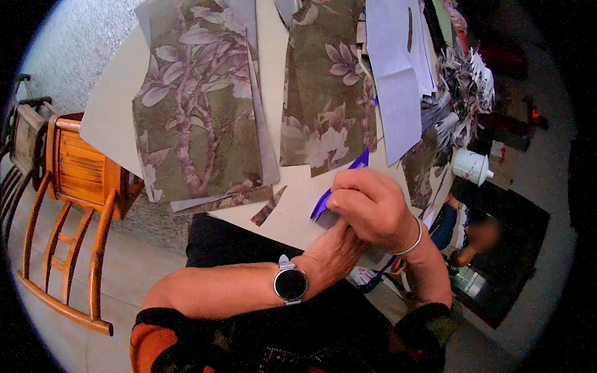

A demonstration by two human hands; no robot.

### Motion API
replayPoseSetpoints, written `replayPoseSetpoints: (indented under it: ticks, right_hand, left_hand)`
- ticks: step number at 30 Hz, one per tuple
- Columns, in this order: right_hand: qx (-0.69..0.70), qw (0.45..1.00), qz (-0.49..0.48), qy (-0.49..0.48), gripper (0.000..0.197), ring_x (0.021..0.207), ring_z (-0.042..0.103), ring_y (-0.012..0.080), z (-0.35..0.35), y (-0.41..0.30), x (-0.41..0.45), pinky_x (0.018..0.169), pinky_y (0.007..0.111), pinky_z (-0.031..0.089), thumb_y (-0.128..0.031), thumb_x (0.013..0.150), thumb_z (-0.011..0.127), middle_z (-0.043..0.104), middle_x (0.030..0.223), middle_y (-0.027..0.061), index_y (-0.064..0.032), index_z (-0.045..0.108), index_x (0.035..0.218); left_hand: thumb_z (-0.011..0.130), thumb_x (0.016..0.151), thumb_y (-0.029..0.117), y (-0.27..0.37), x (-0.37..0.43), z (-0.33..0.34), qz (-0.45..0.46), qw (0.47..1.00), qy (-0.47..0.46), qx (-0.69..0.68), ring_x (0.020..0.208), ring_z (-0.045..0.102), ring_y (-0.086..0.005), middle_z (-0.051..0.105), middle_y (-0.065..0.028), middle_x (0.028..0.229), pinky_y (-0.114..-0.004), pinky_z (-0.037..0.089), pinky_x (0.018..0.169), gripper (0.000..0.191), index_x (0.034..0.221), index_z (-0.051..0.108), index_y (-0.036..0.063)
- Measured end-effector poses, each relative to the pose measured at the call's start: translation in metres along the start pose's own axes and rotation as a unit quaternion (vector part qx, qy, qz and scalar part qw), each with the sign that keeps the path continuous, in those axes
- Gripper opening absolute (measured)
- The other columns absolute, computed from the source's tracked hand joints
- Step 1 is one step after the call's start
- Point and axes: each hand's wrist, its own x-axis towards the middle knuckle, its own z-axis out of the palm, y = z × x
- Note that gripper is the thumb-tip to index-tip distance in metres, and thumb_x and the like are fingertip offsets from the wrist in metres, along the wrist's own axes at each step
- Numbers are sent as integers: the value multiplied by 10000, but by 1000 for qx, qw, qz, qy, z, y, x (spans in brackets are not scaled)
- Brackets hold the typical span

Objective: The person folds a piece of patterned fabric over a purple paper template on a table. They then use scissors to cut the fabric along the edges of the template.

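A piece of cloth or paper with a purple edge [322, 205] lies at the near part of the pale table [291, 231]. My right hand [371, 203], with a bracelet at its wrist, has curled fingers over this piece; what they grip is hidden. Under it, my left hand [338, 252] reaches in from the left, a watch on its wrist and its fingers out of sight. Beyond them lie a large floral fabric piece [200, 107] and another floral piece [326, 102]. A narrow curved fabric scrap [269, 207] lies left of my hands.
White paper sheets [396, 88] lie at the back right, beside a heap of fabric strips [461, 93]. A white cup-like container [470, 167] is at the table's right edge. A wooden chair [81, 163] stands left. Another person [482, 233] is low at the right, by a dark mat [517, 252].
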Motion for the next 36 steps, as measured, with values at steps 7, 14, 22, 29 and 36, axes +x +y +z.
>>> replayPoseSetpoints:
  ticks: [7,14,22,29,36]
  right_hand:
    - [29,998,5,52,215,771,641,302,8,2,-21,634,391,519,-24,699,703,642,921,124,-28,670,911]
    - [8,998,13,68,230,796,618,267,6,-4,-28,673,337,510,51,706,738,608,942,117,-33,695,917]
    - [-1,993,72,91,225,818,613,250,5,-3,-38,690,321,505,53,745,754,595,954,116,-19,699,950]
    - [-16,986,120,116,221,818,639,310,3,-5,-22,699,385,544,23,777,725,606,949,148,-9,689,993]
    - [-21,991,126,30,373,939,628,336,-10,-5,6,781,392,545,26,764,716,556,1076,154,-18,616,1120]
  left_hand:
    - [457,962,217,-3,-6,-11,33,997,-69,-3,1284,491,-329,568,-161,1364,-514,348,1051,434,1348,586,68]
    - [459,958,234,0,-5,-11,23,996,-83,-2,1311,468,-346,551,-171,1386,-541,334,1057,442,1342,588,57]
    - [432,977,332,-12,-7,-24,26,998,-61,0,1371,408,-369,512,-141,1443,-650,260,1098,487,1375,558,82]
    - [418,983,344,-14,-7,-25,35,997,-71,-21,1385,401,-340,500,-126,1457,-661,235,1128,494,1403,523,107]
    - [419,971,343,-13,-7,-21,25,999,-38,-23,1387,389,-356,473,-141,1478,-650,200,1161,522,1424,505,98]
